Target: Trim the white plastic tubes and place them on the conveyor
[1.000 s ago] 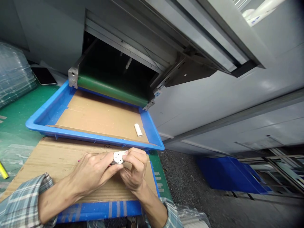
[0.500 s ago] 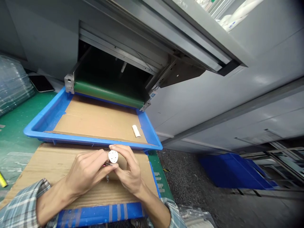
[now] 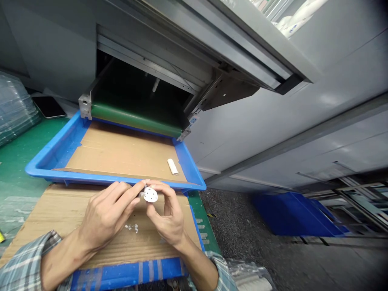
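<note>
You've got the white round disc [image 3: 150, 195] held up between both hands, just in front of the blue tray [image 3: 106, 180] rim, over the cardboard sheet [image 3: 45, 218]. Your L hand [image 3: 107, 214] is closed, fingertips pinching its left edge; your R hand [image 3: 168, 214] is curled, gripping it w/ fingers and thumb. Small white bits [image 3: 131, 228] lie on the cardboard below, and a white roll [image 3: 172, 166] sits in the tray.

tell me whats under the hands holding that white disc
Under the left hand and right hand, which hold the white disc, lies a cardboard sheet with small white bits on it. What lies directly beneath the palms is hidden.
</note>
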Demonstrator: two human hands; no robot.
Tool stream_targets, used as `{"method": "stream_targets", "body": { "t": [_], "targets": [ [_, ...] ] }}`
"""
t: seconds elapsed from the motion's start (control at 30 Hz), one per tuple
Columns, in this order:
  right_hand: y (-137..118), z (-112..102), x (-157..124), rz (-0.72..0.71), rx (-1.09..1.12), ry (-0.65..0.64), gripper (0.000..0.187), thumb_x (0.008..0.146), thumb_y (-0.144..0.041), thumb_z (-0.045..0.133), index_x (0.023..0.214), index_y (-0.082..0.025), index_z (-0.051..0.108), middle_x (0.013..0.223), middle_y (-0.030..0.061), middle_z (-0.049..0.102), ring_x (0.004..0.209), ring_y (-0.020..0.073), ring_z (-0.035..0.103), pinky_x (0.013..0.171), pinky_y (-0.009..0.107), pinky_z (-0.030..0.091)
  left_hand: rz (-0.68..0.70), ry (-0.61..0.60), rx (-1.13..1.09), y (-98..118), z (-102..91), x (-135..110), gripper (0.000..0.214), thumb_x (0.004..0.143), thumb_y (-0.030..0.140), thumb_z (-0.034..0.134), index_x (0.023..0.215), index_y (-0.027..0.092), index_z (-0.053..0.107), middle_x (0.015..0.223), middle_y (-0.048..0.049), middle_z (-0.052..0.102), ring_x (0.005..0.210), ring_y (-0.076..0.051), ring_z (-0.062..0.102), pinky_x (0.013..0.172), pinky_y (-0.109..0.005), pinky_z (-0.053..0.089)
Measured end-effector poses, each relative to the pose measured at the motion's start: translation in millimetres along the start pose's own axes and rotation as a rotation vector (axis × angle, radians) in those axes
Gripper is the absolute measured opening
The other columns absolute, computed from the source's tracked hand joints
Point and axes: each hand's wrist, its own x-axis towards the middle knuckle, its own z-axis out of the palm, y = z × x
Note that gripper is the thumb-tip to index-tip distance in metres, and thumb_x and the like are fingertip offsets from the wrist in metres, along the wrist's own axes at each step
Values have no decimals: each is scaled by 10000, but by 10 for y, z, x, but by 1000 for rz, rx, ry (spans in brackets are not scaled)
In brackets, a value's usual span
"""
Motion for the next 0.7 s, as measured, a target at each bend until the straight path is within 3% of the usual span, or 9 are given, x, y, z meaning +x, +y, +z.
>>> {"method": "stream_targets", "body": {
  "t": [0.1,0.37,0.7],
  "targets": [
    [-1,-15,7,-27,-67,9,517,897,-25,620,1351,-273,616,1293,87,710,1234,242,695,1078,439,603,15,18,-51,2,-5,0,443,1065,112,567,1507,143,555,981,-43,682,803,-161,552,762,-295,483],
    [-16,-34,56,-116,-183,0,511,902,-3,594,1353,-242,620,1253,103,719,1190,244,713,1047,456,634,-6,7,-101,-3,-17,33,417,1057,71,561,1465,156,596,957,-34,686,828,-147,594,759,-277,516],
    [-8,-73,84,-192,-297,-16,543,903,11,606,1390,-231,621,1240,102,760,1169,250,747,1073,495,625,-34,-6,-154,-16,-71,77,324,1076,137,569,1389,157,652,937,-30,714,815,-137,657,770,-266,557]
  ]
}}
